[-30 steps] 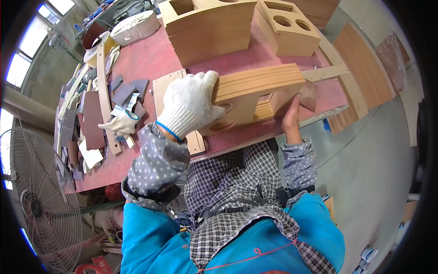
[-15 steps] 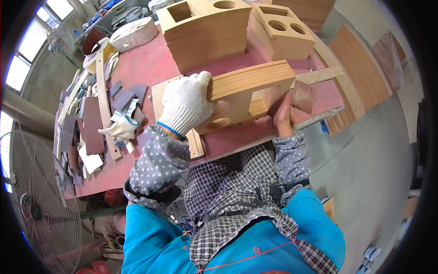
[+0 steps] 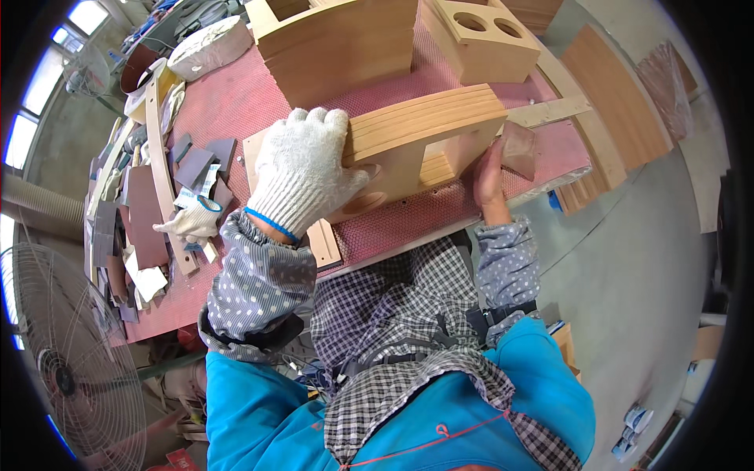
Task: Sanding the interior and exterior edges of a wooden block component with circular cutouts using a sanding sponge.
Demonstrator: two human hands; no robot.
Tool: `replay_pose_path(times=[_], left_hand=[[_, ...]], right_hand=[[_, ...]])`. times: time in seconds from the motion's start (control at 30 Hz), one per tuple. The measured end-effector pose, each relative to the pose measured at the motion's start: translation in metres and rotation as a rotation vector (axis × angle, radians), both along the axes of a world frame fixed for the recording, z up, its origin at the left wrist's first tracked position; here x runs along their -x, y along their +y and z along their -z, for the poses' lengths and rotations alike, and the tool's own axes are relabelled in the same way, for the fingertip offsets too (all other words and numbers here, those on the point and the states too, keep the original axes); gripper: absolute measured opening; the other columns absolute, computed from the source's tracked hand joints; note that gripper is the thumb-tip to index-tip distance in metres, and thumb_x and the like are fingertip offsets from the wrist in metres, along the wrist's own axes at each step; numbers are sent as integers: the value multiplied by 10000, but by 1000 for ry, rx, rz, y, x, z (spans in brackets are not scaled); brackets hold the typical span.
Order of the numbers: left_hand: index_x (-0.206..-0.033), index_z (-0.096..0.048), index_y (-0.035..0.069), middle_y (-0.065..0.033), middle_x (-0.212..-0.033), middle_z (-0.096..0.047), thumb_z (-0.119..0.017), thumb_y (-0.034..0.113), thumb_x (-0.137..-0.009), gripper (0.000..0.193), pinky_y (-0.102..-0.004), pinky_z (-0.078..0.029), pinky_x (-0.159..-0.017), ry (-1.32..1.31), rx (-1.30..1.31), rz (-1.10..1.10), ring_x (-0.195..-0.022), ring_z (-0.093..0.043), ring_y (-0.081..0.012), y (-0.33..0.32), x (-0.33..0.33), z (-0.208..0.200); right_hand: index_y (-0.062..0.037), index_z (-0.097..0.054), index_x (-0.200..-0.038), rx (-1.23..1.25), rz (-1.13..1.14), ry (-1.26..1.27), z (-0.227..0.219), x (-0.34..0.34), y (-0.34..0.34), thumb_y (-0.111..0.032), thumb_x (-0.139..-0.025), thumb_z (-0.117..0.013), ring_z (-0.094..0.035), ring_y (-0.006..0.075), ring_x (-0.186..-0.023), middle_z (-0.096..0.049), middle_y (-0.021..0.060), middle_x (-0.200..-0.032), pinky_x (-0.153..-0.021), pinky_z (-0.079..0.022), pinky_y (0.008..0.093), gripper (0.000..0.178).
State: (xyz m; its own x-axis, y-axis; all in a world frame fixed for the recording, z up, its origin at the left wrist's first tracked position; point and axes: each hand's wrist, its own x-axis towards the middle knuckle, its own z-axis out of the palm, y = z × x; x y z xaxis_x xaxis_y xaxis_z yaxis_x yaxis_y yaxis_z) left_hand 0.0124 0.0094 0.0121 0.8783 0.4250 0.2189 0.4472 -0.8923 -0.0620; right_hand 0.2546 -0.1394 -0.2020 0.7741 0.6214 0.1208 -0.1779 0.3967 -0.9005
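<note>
In the head view, the gloved left hand (image 3: pixel 302 169) is gripping the left end of a wooden box (image 3: pixel 428 122), its thumb lying against the face with round holes. The bare right hand (image 3: pixel 489 177) is staying close against the box's right end, its hidden fingers not showing whether they are pinching anything. A brownish block (image 3: pixel 520 151) is lying just beside it. The box is sitting near the front edge of the red-topped bench (image 3: pixel 228 102).
</note>
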Motion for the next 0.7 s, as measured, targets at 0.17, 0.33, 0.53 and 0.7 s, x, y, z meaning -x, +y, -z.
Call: replay_pose_path(times=[0.17, 0.33, 0.53, 0.7], left_hand=[[-1090, -645, 48, -178, -989, -711, -840, 399, -731, 539, -462, -576, -788, -30, 140, -96, -905, -719, -373, -1, -8, 3], [-1062, -639, 86, -159, -921, -721, -818, 297, -743, 422, -468, -568, -763, -35, 165, -125, -881, -717, -377, 1, -12, 6], [-1050, -643, 89, -150, -935, -720, -831, 274, -715, 426, -462, -565, -777, -112, 166, -110, -899, -714, -368, -5, -12, 7], [-1058, -650, 75, -148, -934, -717, -840, 276, -704, 449, -448, -569, -787, -29, 181, -121, -914, -716, -355, -15, -13, 2]], right_hand=[[36, -320, -1548, -195, -169, 177, 82, -41, -16, -593, -1097, -233, -340, 264, -1461, -373, 137, -1596, -1223, -237, 378, 779], [64, -555, -1372, 440, 358, -636, -24, 21, -20, -422, -1109, -359, -564, 378, -1231, -588, 289, -1328, -1044, -436, 402, 586], [-34, -541, -1451, 921, 54, -1151, -57, 77, -65, -166, -942, -567, -682, 347, -674, -687, 197, -738, -614, -518, 461, 527], [-58, -445, -1528, 1031, 86, -1466, -26, 50, -54, -58, -778, -581, -653, 330, -546, -644, 151, -607, -504, -496, 458, 763]])
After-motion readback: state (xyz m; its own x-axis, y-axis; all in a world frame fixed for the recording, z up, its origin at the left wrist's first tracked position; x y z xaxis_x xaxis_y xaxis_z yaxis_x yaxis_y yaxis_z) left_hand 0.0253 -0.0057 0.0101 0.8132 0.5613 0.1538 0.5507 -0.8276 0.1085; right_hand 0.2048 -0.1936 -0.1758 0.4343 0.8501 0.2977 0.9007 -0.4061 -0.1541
